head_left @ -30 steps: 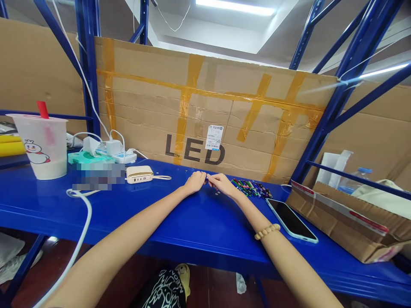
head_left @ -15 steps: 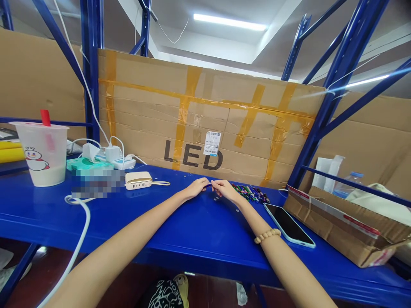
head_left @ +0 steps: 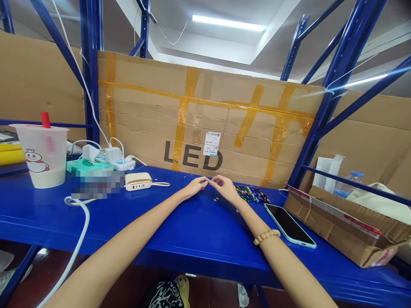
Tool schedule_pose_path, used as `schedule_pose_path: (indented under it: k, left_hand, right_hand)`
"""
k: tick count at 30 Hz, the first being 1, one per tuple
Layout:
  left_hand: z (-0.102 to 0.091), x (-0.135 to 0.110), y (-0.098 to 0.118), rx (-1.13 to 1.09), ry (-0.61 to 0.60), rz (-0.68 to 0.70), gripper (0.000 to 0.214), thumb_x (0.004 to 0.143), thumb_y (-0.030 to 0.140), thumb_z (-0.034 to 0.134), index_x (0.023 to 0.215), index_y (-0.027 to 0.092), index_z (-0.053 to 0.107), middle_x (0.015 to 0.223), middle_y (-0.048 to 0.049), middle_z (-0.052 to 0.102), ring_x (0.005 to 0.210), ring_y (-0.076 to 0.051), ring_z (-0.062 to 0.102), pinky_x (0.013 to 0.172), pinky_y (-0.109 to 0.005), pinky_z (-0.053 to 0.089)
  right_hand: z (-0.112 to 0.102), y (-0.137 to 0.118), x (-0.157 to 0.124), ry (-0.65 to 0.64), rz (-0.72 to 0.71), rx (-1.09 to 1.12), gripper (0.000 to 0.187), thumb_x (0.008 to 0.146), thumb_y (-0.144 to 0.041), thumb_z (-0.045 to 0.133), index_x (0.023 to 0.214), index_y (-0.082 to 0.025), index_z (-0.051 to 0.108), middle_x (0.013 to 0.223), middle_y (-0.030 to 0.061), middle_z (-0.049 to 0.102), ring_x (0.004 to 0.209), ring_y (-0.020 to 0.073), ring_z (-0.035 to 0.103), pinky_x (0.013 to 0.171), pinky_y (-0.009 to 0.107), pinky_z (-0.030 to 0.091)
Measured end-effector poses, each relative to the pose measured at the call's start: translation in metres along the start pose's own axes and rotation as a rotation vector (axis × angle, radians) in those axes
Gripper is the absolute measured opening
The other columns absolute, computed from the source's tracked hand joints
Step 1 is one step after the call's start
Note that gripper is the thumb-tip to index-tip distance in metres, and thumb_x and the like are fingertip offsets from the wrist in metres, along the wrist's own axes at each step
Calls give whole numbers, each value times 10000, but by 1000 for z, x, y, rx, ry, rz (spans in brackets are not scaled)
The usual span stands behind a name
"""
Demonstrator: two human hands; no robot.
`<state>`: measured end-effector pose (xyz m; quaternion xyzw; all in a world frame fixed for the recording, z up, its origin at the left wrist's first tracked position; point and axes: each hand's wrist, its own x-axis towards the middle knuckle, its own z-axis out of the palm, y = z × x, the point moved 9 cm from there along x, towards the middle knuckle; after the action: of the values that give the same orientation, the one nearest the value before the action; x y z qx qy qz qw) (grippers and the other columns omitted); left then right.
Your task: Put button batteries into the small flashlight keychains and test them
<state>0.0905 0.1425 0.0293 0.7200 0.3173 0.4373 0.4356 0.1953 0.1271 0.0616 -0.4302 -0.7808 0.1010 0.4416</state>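
My left hand (head_left: 195,187) rests low over the blue table (head_left: 192,231), its fingers curled in a pinch. Facing it, my right hand (head_left: 225,189) has thumb and forefinger brought together, their tips almost meeting those of my left. Whatever lies between the fingertips is too small and too hidden to name. Just right of my right hand is a pile of small, shiny, slender pieces (head_left: 253,194) in green, blue, red and purple. A few tiny pale discs (head_left: 216,199) lie on the table beneath my right hand.
At right lie a phone (head_left: 290,225) and an open cardboard box (head_left: 340,226). To the left stand a power bank (head_left: 138,182), a power strip (head_left: 123,163) with chargers and a drink cup (head_left: 45,156). A tall cardboard sheet (head_left: 154,115) closes off the back.
The thin dark blue piece seen between my fingertips earlier no longer shows. My right hand has shifted slightly and its fingers are arched higher. My left hand has barely moved.
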Motion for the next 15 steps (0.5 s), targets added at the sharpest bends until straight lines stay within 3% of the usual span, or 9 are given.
schedule_pose_path:
  k: [2, 4, 11, 15]
  left_hand:
    - [-1, -1, -4, -84, -16, -49, 162, 744, 282, 499, 742, 123, 526, 608, 32, 453, 505, -63, 341, 524, -200, 269]
    - [-1, -2, -5, -103, -49, -68, 194, 713, 315, 526, 686, 124, 506, 580, 37, 430, 474, -53, 303, 488, -202, 220]
    - [3, -7, -3, -41, -125, -99, 265, 680, 381, 520, 623, 123, 511, 524, 40, 395, 431, -47, 261, 459, -220, 172]
    - [-3, -6, -11, 159, -49, -108, 339, 742, 387, 381, 541, 134, 482, 481, 20, 431, 398, -62, 282, 448, -231, 210]
  right_hand:
    - [-8, -8, 0, 61, -49, -72, 318, 709, -480, 607, 848, -208, 697, 781, 19, 606, 511, 82, 470, 524, 224, 381]
    - [-7, -16, 1, 38, -106, -108, 245, 713, -426, 632, 833, -231, 720, 839, 25, 605, 524, 78, 475, 545, 229, 392]
    - [2, -27, -2, -40, -204, -177, 104, 720, -307, 670, 747, -227, 730, 805, 14, 605, 593, 92, 505, 590, 224, 410]
    - [4, -34, -3, -46, -250, -182, 113, 735, -306, 659, 739, -212, 722, 782, 14, 599, 589, 88, 504, 581, 217, 409]
